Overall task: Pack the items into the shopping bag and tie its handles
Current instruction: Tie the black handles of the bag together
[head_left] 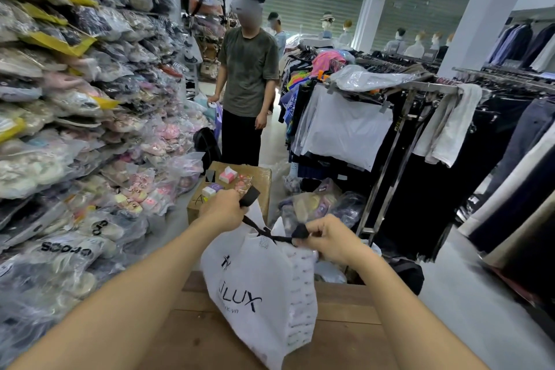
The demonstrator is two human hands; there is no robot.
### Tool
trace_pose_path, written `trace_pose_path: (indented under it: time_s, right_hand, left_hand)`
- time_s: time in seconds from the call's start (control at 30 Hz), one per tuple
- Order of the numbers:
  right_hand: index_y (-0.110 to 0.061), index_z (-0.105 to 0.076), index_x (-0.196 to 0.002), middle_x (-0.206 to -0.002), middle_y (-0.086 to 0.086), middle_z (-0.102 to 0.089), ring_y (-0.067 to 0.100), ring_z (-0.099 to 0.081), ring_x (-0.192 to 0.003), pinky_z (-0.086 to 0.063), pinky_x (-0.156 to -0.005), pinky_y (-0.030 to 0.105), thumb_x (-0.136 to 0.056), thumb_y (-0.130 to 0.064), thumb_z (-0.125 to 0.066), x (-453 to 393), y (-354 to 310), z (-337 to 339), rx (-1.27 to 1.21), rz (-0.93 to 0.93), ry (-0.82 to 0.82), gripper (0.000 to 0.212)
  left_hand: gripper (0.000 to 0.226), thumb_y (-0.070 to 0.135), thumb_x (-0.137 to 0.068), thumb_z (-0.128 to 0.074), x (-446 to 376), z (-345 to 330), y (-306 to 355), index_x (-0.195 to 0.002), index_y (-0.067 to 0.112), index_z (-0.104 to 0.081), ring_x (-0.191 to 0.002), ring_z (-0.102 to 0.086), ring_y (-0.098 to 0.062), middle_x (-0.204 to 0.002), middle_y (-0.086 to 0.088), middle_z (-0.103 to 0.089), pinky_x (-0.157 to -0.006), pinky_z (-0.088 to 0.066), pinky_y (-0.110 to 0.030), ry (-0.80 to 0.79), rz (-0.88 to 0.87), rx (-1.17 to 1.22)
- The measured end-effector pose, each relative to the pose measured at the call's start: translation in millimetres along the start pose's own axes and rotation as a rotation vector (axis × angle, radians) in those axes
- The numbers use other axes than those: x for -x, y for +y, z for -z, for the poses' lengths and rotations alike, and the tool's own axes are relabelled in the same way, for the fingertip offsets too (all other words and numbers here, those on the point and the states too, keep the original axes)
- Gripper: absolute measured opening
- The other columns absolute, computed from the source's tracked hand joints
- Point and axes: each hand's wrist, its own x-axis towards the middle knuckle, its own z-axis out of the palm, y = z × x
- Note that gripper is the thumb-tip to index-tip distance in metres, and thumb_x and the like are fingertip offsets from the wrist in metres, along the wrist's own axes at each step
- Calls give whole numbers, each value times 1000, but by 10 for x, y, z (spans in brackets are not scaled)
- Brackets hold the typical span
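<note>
A white shopping bag (264, 294) with dark lettering stands full on a wooden table (345, 324) in front of me. Its black handles (264, 233) cross in a knot above the bag's mouth. My left hand (223, 209) is shut on one black handle end, pulled up and to the left. At the bag's right top corner, my right hand (324, 239) grips the other handle end. What lies inside the bag is hidden.
A cardboard box (261, 186) behind the bag carries a few small packets. A person (247, 81) stands beyond it. Bagged shoes are stacked along the left wall (75, 129). Clothes racks (420, 135) fill the right side, and packed bags lie on the floor between.
</note>
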Motion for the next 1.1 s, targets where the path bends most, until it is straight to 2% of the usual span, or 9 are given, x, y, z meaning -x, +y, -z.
trace_pose_path:
  time_s: [0.1,0.37,0.47,0.63,0.7,0.8,0.87,0.97,1.1]
  right_hand:
    - [-15,-80,-82,-73,0,-68,13,-50,-71,-42,-70,32,-89,-24,-75,-156,-65,67,-59,-2,166,12]
    - [-36,-66,-60,-47,-20,-51,1,-40,-48,-32,-50,14,-94,-30,-69,-328,-262,-134,-35,32,11,34]
    - [-38,-70,-64,-51,-15,-43,7,-28,-48,-24,-51,24,-95,-30,-67,-322,-248,-71,168,36,-121,32]
    - [-26,-73,-82,-51,-12,-43,4,-32,-40,-25,-48,20,-95,-31,-67,-318,-237,-28,312,-9,-186,16]
    - [-27,-70,-75,-51,-12,-45,4,-33,-43,-27,-50,23,-94,-30,-68,-322,-243,-34,344,-11,-173,19]
    - [-24,-71,-77,-67,-3,-53,13,-43,-62,-35,-62,30,-90,-40,-69,-317,-292,-36,190,26,-108,21]
    - [-24,-76,-89,-80,-1,-67,13,-52,-72,-41,-71,30,-87,-49,-70,-309,-352,-59,22,60,-100,26]
    - [-15,-77,-96,-79,-10,-72,-3,-56,-65,-43,-67,13,-95,-24,-68,-300,-500,-155,-113,148,-102,13]
    - [-6,-70,-93,-74,3,-70,6,-61,-63,-50,-63,17,-98,-15,-63,-331,-593,-271,-156,202,-90,12]
  left_hand:
    - [25,33,-90,-61,105,154,-14,-103,14,-51,-81,-59,-29,-95,-8,-60,-67,-49,-33,-124,-6,-68]
    - [28,33,-95,-56,234,174,-247,-72,19,-48,-67,-55,-25,-77,-6,-59,-56,-38,-30,-40,-29,-114]
    - [10,17,-93,-54,318,166,-336,-94,11,-63,-78,-58,-26,-97,-11,-65,-60,-42,-33,40,-27,-288]
    - [29,0,-87,-48,378,100,-315,-106,12,-65,-106,-56,-28,-112,-6,-63,-71,-36,-34,75,-107,-565]
    - [18,16,-92,-53,291,90,-362,-106,13,-64,-104,-55,-28,-110,-7,-61,-70,-35,-33,65,-98,-452]
    - [35,43,-93,-57,215,211,-361,-100,9,-58,-84,-57,-27,-95,-10,-59,-61,-39,-31,-29,71,103]
    - [34,40,-93,-59,195,266,-270,-99,6,-61,-80,-58,-28,-90,-11,-61,-62,-40,-31,-77,107,399]
    - [36,34,-95,-58,254,252,-36,-109,0,-62,-63,-61,-22,-80,-12,-67,-53,-39,-26,-197,172,692]
    - [27,35,-93,-58,366,56,165,-97,9,-63,-51,-59,-15,-76,-10,-68,-42,-39,-20,-302,225,917]
